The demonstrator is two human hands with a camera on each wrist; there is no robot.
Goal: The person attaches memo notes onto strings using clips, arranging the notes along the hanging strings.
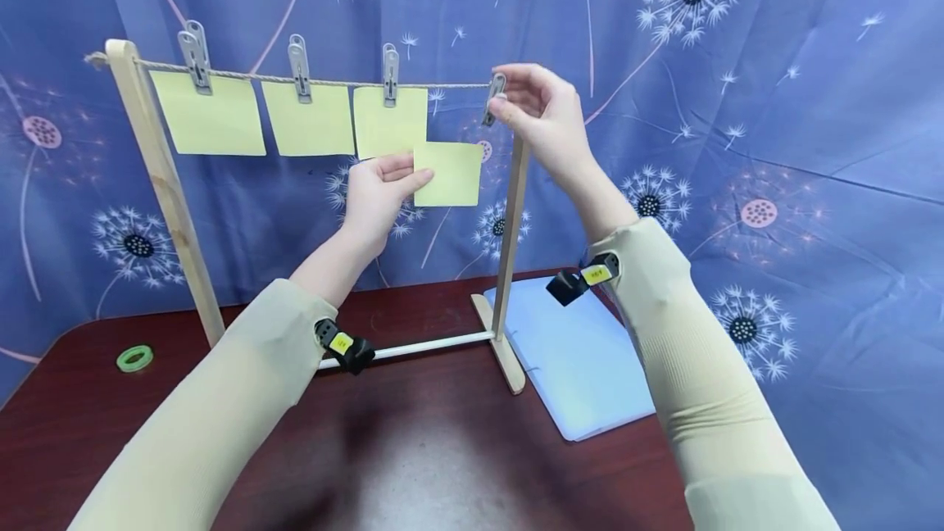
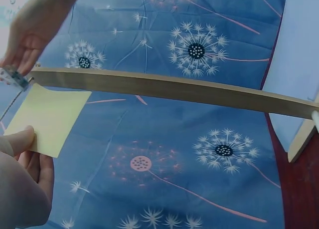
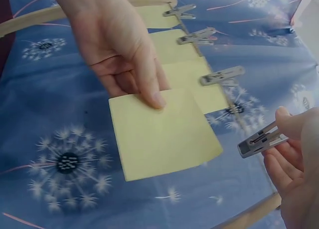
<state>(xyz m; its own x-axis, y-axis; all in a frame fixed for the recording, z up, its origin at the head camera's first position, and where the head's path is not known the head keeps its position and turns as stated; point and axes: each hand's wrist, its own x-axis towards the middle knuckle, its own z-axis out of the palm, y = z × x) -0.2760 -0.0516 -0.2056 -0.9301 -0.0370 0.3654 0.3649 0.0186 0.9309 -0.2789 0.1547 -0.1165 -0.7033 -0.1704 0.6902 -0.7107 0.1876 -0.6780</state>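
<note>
My left hand (image 1: pixel 378 195) pinches a yellow sticky note (image 1: pixel 451 175) by its left edge, thumb in front, just below the string (image 1: pixel 457 86). In the right wrist view the note (image 3: pixel 162 139) faces the camera, slightly curved. Up at the string's right end, my right hand (image 1: pixel 544 109) grips a grey clothespin (image 1: pixel 496 97) between thumb and fingers, near the top of the wooden post (image 1: pixel 511 228). Three more yellow notes (image 1: pixel 210 117) hang along the string, each under its own grey clothespin (image 1: pixel 300 68). The rightmost hanging note (image 1: pixel 389 121) is close to my left hand.
A white rod (image 1: pixel 435 345) joins the stand's two posts, the left post (image 1: pixel 165 179) rising at the left. A green tape roll (image 1: pixel 135 358) lies on the dark red table (image 1: pixel 428 449). A pale blue folder (image 1: pixel 575 359) lies behind the right foot. A blue dandelion curtain (image 1: pixel 745 146) hangs behind.
</note>
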